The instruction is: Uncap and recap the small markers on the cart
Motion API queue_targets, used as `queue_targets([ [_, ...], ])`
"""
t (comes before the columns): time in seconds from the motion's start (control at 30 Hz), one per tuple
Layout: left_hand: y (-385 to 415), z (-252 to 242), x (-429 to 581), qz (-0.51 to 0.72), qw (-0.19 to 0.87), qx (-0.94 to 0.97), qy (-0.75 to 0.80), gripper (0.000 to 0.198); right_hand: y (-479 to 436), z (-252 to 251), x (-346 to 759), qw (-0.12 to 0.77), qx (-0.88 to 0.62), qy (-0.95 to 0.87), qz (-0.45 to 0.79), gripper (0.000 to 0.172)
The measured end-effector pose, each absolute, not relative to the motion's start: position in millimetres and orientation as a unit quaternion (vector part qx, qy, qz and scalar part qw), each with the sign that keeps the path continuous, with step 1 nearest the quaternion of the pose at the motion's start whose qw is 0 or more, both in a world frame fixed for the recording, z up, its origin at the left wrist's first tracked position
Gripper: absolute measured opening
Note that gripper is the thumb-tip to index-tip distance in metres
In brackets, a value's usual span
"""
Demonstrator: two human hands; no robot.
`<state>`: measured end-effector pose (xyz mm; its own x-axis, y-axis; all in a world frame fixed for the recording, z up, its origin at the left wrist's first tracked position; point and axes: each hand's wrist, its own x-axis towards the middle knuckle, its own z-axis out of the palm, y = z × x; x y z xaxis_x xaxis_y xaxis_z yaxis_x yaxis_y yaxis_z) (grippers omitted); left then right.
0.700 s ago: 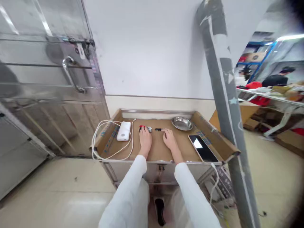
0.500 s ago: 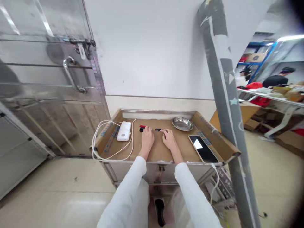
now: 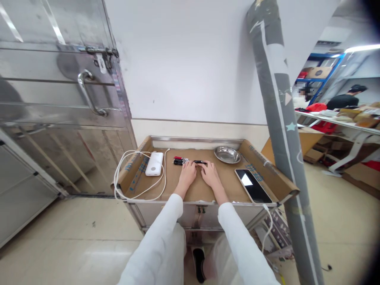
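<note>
Both of my hands rest on a cardboard-lined tray table [image 3: 142, 180]. My left hand [image 3: 188, 174] lies palm down with its fingertips beside a small black tool [image 3: 199, 162]. My right hand [image 3: 209, 174] lies close to it on the right, fingers curled toward the same black tool. Whether either hand grips the tool is too small to tell. A cluster of small red and black tools [image 3: 179, 160] lies just left of my left fingertips.
A white power bank [image 3: 154, 164] with a looped white cable [image 3: 124, 174] lies at the left. A round steel dish [image 3: 227, 154] and a phone [image 3: 253, 185] are at the right. A grey roll [image 3: 276, 99] leans at the right. A steel door [image 3: 59, 99] stands left. Another person sits far right.
My left hand has slid right from the red and black tools toward the black tool, uncovering them. My right hand has shifted slightly left, so both hands now meet.
</note>
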<state>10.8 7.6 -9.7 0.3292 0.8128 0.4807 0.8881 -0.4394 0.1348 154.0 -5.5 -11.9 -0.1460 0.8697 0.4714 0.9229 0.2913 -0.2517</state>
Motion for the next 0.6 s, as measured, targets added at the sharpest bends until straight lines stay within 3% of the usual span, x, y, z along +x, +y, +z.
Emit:
queue_targets([
  [0.6,8.8,-8.5,8.5,-0.253,0.056,-0.806,-0.533,0.013,-1.4,-16.5,158.2,0.292,-0.633,-0.713,-0.075,0.032],
])
